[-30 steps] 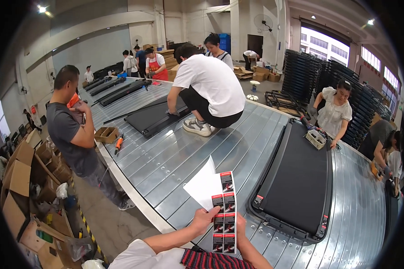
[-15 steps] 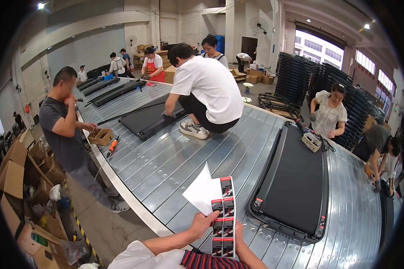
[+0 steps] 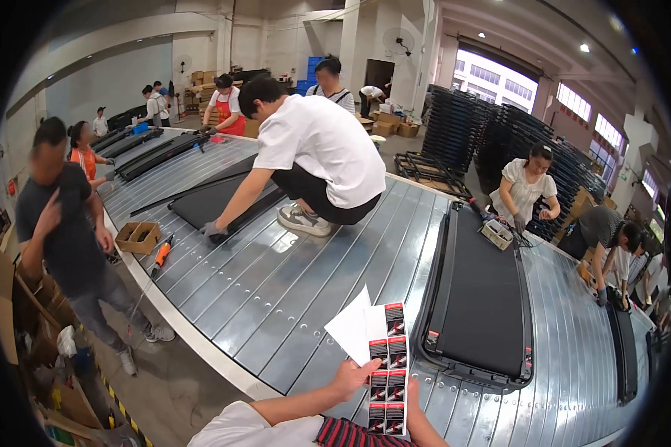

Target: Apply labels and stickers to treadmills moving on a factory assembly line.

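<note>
I hold a sheet of labels (image 3: 388,369) upright in front of me, over the near edge of the ribbed metal conveyor table (image 3: 276,298). The sheet has a white backing with a column of black and red stickers, and a bare white flap sticks out at its upper left. My left hand (image 3: 353,378) pinches the sheet's left edge. My right hand (image 3: 413,390) is behind its right edge, mostly hidden, with only a fingertip showing. A black treadmill (image 3: 479,298) lies flat on the table just right of the sheet.
A person in a white shirt (image 3: 313,149) crouches on the table over another black treadmill (image 3: 216,201). A person in a dark shirt (image 3: 60,231) stands at the left beside a cardboard box (image 3: 138,237) and an orange tool (image 3: 162,254). More workers and stacked black frames (image 3: 492,134) are further back.
Both hands keep hold of the label sheet in about the same place. The person in the dark shirt at the left has raised a hand toward the face.
</note>
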`<act>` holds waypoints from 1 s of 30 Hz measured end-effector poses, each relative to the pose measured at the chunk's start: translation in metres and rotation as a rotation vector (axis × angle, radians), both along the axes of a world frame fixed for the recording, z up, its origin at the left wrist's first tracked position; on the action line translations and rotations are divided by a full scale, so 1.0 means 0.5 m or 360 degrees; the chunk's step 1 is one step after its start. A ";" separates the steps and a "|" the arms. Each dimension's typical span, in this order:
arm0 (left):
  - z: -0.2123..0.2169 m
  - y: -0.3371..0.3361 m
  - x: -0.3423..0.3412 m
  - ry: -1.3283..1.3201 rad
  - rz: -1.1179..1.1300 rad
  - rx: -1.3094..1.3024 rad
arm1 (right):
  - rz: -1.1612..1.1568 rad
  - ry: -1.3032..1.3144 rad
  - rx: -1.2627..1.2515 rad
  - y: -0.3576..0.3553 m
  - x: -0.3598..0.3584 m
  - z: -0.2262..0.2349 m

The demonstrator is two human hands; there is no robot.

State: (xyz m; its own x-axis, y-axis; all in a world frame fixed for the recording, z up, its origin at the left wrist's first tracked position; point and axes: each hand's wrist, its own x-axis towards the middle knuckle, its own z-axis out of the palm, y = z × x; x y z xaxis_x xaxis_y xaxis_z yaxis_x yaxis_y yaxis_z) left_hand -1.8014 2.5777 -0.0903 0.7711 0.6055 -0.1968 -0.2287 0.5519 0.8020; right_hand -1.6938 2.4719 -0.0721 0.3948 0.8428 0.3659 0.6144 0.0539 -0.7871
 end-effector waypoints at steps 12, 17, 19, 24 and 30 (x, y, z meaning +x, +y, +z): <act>-0.013 0.081 -0.033 -0.0123 -0.0210 0.0060 | -0.0276 0.0304 0.0016 0.049 -0.038 -0.043; -0.016 0.103 -0.053 -0.0206 -0.0108 0.0146 | -0.0223 0.0392 0.0051 0.074 -0.056 -0.043; -0.017 0.107 -0.063 -0.0180 -0.0076 0.0196 | -0.0185 0.0173 0.0029 0.082 -0.073 -0.010; -0.003 0.097 -0.070 -0.0273 -0.0011 0.0185 | -0.0154 0.0525 -0.0007 0.079 -0.074 -0.013; 0.004 0.075 -0.083 -0.0163 -0.0001 0.0301 | 0.0033 -0.0218 0.0019 0.062 -0.072 0.024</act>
State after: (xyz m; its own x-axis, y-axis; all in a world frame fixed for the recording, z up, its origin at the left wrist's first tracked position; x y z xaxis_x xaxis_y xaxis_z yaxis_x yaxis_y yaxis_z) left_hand -1.8430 2.6150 -0.0883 0.7818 0.6235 -0.0004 -0.3139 0.3941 0.8638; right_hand -1.7296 2.5030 -0.0601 0.3233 0.8454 0.4251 0.7147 0.0763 -0.6952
